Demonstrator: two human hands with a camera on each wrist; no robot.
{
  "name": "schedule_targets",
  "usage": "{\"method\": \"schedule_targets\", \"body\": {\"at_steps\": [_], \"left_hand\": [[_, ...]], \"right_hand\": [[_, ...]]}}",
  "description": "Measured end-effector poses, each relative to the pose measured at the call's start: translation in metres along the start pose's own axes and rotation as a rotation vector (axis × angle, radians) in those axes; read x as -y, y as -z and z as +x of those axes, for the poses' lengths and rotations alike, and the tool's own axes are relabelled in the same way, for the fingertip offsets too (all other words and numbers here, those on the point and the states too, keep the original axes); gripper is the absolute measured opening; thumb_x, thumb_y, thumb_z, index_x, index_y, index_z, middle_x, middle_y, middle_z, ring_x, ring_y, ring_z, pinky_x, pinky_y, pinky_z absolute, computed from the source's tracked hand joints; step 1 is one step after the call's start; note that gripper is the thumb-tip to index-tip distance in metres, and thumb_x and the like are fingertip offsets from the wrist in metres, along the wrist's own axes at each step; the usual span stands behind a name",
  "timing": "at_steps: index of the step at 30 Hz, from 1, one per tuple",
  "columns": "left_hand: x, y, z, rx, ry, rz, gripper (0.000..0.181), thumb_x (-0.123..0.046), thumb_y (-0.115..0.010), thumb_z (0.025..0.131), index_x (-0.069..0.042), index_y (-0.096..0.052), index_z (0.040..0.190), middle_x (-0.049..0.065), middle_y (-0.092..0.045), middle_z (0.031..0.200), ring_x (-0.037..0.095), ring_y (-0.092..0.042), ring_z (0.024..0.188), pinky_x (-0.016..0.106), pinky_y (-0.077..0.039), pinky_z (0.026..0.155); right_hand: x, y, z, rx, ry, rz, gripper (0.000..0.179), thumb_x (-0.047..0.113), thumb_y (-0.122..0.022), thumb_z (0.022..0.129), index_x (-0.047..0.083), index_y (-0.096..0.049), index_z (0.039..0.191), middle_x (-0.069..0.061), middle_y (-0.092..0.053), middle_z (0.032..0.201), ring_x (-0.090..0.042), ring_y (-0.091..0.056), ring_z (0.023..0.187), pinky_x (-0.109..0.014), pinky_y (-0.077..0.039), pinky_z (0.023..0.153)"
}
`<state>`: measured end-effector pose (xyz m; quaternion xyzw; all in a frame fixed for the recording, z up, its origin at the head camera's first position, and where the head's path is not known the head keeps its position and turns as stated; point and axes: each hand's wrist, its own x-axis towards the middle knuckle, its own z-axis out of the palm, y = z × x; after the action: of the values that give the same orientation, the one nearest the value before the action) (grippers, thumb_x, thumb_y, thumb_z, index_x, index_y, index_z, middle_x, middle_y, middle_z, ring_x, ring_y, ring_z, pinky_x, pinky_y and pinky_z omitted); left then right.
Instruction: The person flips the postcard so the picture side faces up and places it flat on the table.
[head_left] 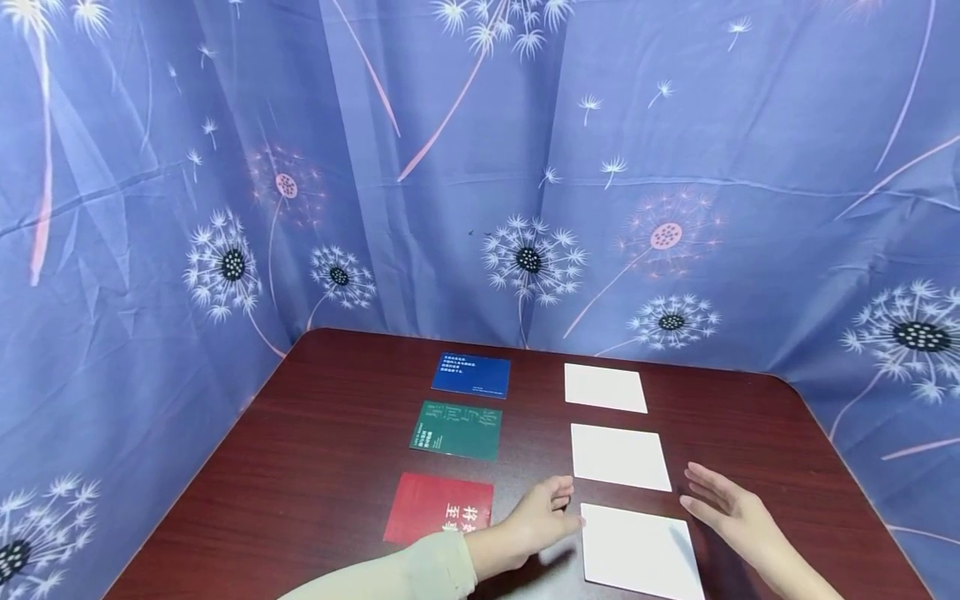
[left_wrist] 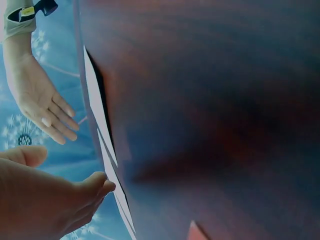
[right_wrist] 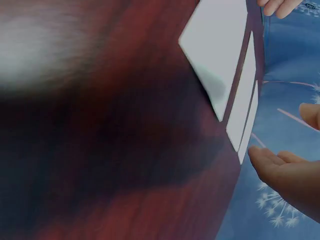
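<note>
Head view: left hand [head_left: 538, 518] and right hand [head_left: 737, 518] are standing apart, fingers loosely extended, flanking the nearest white card [head_left: 641, 550] lying on the table [head_left: 300, 450]. Left wrist: the hands are facing each other. Right wrist: three white cards [right_wrist: 243, 95] are lying in a row.

The table [head_left: 307, 450] looks glossy wood, the cards [head_left: 620, 455] smooth paper, the curtain [head_left: 450, 217] cloth.

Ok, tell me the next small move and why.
Probably ease the right hand inward to the right edge of the nearest white card: that hand looks empty beside the card, with the left hand at the opposite side.
</note>
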<state>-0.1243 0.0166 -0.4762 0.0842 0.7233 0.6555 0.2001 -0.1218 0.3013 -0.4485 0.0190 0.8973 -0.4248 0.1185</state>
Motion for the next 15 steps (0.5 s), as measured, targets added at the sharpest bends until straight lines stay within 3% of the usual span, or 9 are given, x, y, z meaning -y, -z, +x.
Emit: {"method": "schedule_targets", "body": {"at_steps": [4,7,10,15], "left_hand": [[0.002,-0.004,-0.003,0.026,-0.001,0.013,0.060,0.002,-0.067,0.081,0.011,-0.042,0.135,0.025,-0.050,0.134,0.041,-0.047,0.126,0.049,-0.039,0.103],[0.003,-0.006,-0.004,0.021,-0.009,0.022,0.060,0.003,-0.067,0.081,0.013,-0.042,0.134,0.027,-0.051,0.132,0.041,-0.049,0.124,0.048,-0.041,0.102],[0.004,-0.007,-0.005,0.023,-0.004,0.029,0.059,0.004,-0.066,0.081,0.014,-0.042,0.134,0.028,-0.052,0.130,0.041,-0.050,0.122,0.047,-0.042,0.101],[0.004,-0.011,-0.007,0.041,0.017,0.023,0.059,0.005,-0.066,0.080,0.014,-0.042,0.133,0.026,-0.053,0.129,0.040,-0.051,0.122,0.045,-0.043,0.101]], "right_hand": [[-0.008,-0.001,-0.007,0.005,-0.024,0.035,0.071,0.032,-0.060,0.096,-0.009,-0.030,0.145,-0.030,-0.042,0.141,-0.038,-0.049,0.125,-0.040,-0.051,0.091],[-0.014,-0.005,-0.010,0.008,-0.023,0.061,0.066,0.026,-0.061,0.095,-0.012,-0.033,0.142,-0.029,-0.047,0.138,-0.017,-0.061,0.112,-0.027,-0.053,0.085],[-0.019,-0.011,-0.012,0.027,-0.037,0.080,0.064,0.022,-0.061,0.095,-0.016,-0.035,0.139,-0.029,-0.049,0.135,-0.001,-0.062,0.099,-0.023,-0.053,0.081],[-0.023,-0.019,-0.014,0.011,-0.048,0.046,0.063,0.021,-0.063,0.094,-0.018,-0.037,0.136,-0.029,-0.052,0.132,-0.010,-0.065,0.099,-0.026,-0.054,0.080]]}}
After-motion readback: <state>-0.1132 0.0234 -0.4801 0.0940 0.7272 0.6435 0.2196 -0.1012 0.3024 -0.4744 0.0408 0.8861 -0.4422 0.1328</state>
